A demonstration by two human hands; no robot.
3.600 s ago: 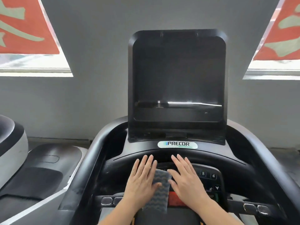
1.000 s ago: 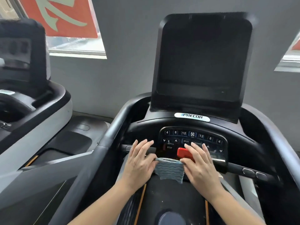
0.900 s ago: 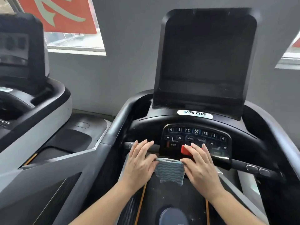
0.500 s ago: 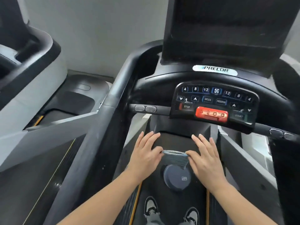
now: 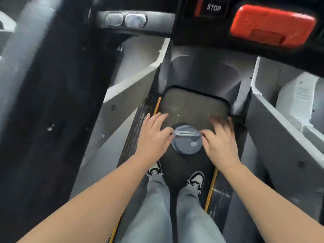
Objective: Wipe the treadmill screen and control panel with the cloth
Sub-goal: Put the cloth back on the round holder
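Observation:
The grey-blue cloth [image 5: 187, 134] is stretched edge-on between my two hands, low over the treadmill deck. My left hand [image 5: 154, 135] pinches its left end between thumb and forefinger, and my right hand [image 5: 220, 138] pinches its right end; the other fingers of both are spread. Only the bottom edge of the control panel [image 5: 184, 35] shows at the top, with the STOP key [image 5: 213, 7] and the red stop bar [image 5: 271, 25]. The screen is out of view.
A grey round disc [image 5: 186, 145] lies on the black belt [image 5: 177, 171] under the cloth. My shoes [image 5: 195, 178] and grey trousers stand below it. Grey side rails [image 5: 122, 100] flank the belt, and a handle bar with two silver buttons [image 5: 125, 20] crosses the top left.
The view has tipped steeply down, so the screen and most of the panel left the frame. Both hands carried the cloth down off the panel and now hold it taut over the deck.

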